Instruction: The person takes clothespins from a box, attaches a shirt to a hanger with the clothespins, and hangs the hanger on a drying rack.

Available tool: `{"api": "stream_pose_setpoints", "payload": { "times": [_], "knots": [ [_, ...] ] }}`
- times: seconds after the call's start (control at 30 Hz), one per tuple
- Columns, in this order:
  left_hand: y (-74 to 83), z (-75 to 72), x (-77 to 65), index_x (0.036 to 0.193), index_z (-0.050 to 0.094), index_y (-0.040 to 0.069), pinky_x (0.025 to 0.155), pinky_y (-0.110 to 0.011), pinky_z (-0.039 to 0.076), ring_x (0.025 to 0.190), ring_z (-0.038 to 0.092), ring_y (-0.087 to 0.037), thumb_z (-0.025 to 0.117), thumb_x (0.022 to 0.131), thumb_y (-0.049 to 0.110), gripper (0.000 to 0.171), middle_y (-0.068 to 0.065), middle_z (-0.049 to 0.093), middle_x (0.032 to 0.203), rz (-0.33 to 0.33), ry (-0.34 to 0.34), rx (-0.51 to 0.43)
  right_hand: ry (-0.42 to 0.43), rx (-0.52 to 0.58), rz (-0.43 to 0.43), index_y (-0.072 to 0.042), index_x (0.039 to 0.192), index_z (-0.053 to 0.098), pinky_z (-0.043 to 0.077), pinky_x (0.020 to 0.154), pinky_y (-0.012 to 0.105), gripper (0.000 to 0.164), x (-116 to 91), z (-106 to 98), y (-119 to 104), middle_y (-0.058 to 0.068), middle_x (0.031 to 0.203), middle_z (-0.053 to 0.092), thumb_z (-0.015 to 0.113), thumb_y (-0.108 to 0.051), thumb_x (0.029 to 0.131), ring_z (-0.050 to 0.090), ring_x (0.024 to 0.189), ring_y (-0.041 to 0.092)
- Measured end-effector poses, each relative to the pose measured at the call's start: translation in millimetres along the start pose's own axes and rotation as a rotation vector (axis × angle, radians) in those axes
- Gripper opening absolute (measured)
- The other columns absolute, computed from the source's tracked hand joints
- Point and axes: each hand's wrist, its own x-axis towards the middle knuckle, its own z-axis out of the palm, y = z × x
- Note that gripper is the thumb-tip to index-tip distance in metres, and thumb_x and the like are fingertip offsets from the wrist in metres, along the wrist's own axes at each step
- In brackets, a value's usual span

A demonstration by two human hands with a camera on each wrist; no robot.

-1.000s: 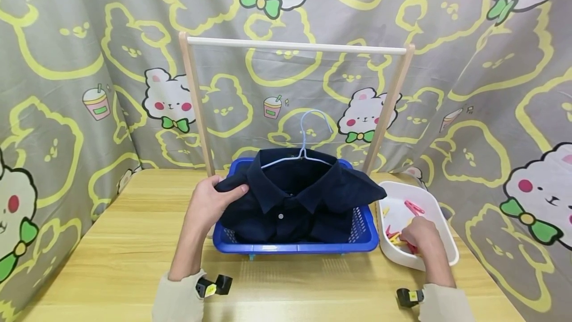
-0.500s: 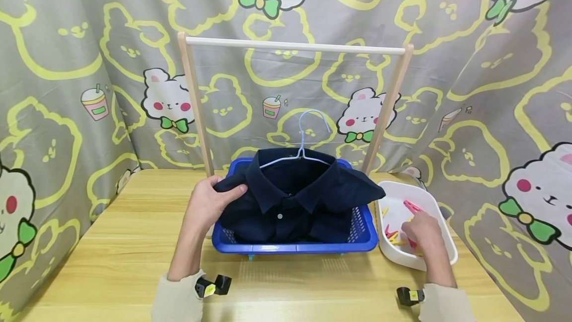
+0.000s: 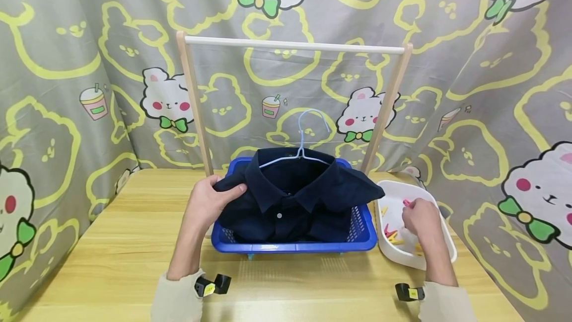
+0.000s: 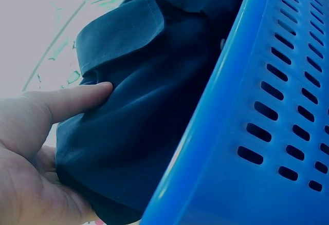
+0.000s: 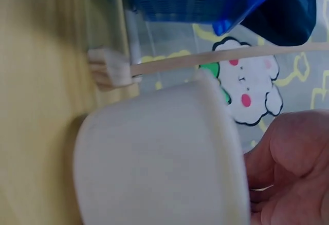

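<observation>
A dark navy collared shirt (image 3: 290, 202) lies in a blue basket (image 3: 295, 248), with a light blue wire hanger (image 3: 302, 138) inside its collar and the hook standing up. My left hand (image 3: 207, 202) pinches the shirt's shoulder on the left side, thumb on top; the left wrist view shows this thumb (image 4: 82, 99) pressed on the cloth. Over the white tray (image 3: 402, 257), my right hand (image 3: 422, 220) has curled fingers, with a pink clothespin (image 3: 406, 202) showing at their tips. Its fingertips are mostly hidden by the hand, and behind the tray wall in the right wrist view.
Several pink and yellow clothespins (image 3: 390, 235) lie in the tray, right of the basket. Behind the basket stands a wooden rack with a white crossbar (image 3: 295, 45). A patterned curtain (image 3: 277, 14) surrounds the wooden table (image 3: 134, 242).
My right hand has shifted slightly back and up within the tray, and the pink clothespin at its fingertips has moved a little left. The left hand and shirt have stayed in place.
</observation>
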Motion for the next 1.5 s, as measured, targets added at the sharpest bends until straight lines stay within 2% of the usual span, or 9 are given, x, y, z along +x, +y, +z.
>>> {"api": "stream_pose_setpoints", "payload": {
  "times": [0.07, 0.17, 0.33, 0.57, 0.73, 0.9, 1.1, 1.3, 1.5],
  "knots": [
    [-1.1, 0.1, 1.3, 0.093, 0.061, 0.005, 0.063, -0.032, 0.043, 0.073, 0.052, -0.021, 0.082, 0.082, 0.046, 0.047, 0.001, 0.047, 0.073, -0.001, 0.0, 0.004, 0.025, 0.036, -0.005, 0.016, 0.104, 0.062, 0.046, 0.078, 0.05, 0.031, -1, -1, -4, 0.03, 0.093, 0.064, 0.048, -0.01, 0.092, 0.059, 0.091, 0.045],
    [-2.5, -0.2, 2.7, 0.09, 0.06, 0.005, 0.063, -0.032, 0.043, 0.072, 0.052, -0.022, 0.082, 0.083, 0.045, 0.046, 0.0, 0.046, 0.072, -0.003, 0.002, 0.004, 0.07, 0.081, -0.023, 0.015, 0.108, 0.059, 0.045, 0.08, 0.051, 0.032, -4, -3, -12, 0.031, 0.098, 0.063, 0.051, -0.012, 0.094, 0.059, 0.094, 0.046],
    [-3.1, -0.7, 3.2, 0.091, 0.062, 0.005, 0.064, -0.032, 0.044, 0.073, 0.052, -0.022, 0.082, 0.083, 0.044, 0.045, 0.0, 0.047, 0.073, 0.0, 0.005, 0.003, 0.096, 0.153, -0.024, 0.011, 0.118, 0.055, 0.045, 0.082, 0.05, 0.034, -8, -8, -24, 0.03, 0.107, 0.065, 0.051, -0.016, 0.099, 0.062, 0.099, 0.045],
    [-2.0, 1.0, 4.9, 0.092, 0.061, 0.005, 0.063, -0.032, 0.042, 0.072, 0.052, -0.023, 0.082, 0.083, 0.044, 0.046, 0.0, 0.046, 0.073, -0.011, 0.002, 0.009, 0.109, 0.229, -0.03, 0.011, 0.128, 0.053, 0.046, 0.087, 0.049, 0.038, -16, -11, -37, 0.024, 0.102, 0.071, 0.05, -0.017, 0.102, 0.067, 0.099, 0.041],
    [-0.7, 1.0, 5.8, 0.091, 0.061, 0.005, 0.063, -0.032, 0.041, 0.071, 0.051, -0.023, 0.082, 0.083, 0.044, 0.045, 0.0, 0.045, 0.071, -0.009, 0.005, 0.003, 0.162, 0.246, -0.055, 0.012, 0.129, 0.055, 0.044, 0.095, 0.052, 0.038, -19, -9, -44, 0.026, 0.105, 0.071, 0.05, -0.015, 0.102, 0.066, 0.106, 0.042],
    [-0.1, 1.7, 6.6, 0.091, 0.062, 0.004, 0.063, -0.033, 0.04, 0.072, 0.05, -0.023, 0.082, 0.083, 0.043, 0.045, 0.0, 0.044, 0.071, -0.001, 0.004, -0.013, 0.2, 0.262, -0.052, 0.01, 0.127, 0.058, 0.044, 0.093, 0.048, 0.036, -20, -6, -50, 0.024, 0.1, 0.073, 0.05, -0.014, 0.102, 0.068, 0.102, 0.041],
    [-1.7, 0.3, 6.9, 0.092, 0.063, 0.004, 0.064, -0.033, 0.041, 0.074, 0.051, -0.023, 0.083, 0.083, 0.042, 0.044, -0.001, 0.046, 0.073, -0.001, 0.009, -0.014, 0.203, 0.268, -0.06, 0.008, 0.126, 0.059, 0.044, 0.093, 0.052, 0.035, -19, -4, -56, 0.028, 0.11, 0.07, 0.051, -0.016, 0.102, 0.067, 0.104, 0.043],
    [-1.4, -0.4, 6.9, 0.091, 0.062, 0.004, 0.065, -0.033, 0.041, 0.076, 0.051, -0.023, 0.083, 0.082, 0.044, 0.046, -0.001, 0.047, 0.074, 0.0, 0.011, -0.012, 0.251, 0.273, -0.093, 0.004, 0.127, 0.059, 0.043, 0.092, 0.052, 0.033, -18, -11, -62, 0.028, 0.112, 0.07, 0.052, -0.017, 0.103, 0.067, 0.105, 0.043],
    [-1.2, 0.4, 6.1, 0.09, 0.061, 0.004, 0.064, -0.033, 0.041, 0.075, 0.051, -0.023, 0.083, 0.082, 0.044, 0.046, 0.0, 0.045, 0.073, -0.006, 0.01, -0.014, 0.263, 0.278, -0.104, 0.004, 0.131, 0.056, 0.04, 0.096, 0.057, 0.036, -18, -22, -70, 0.03, 0.118, 0.066, 0.05, -0.02, 0.104, 0.06, 0.112, 0.046]
  ]
}}
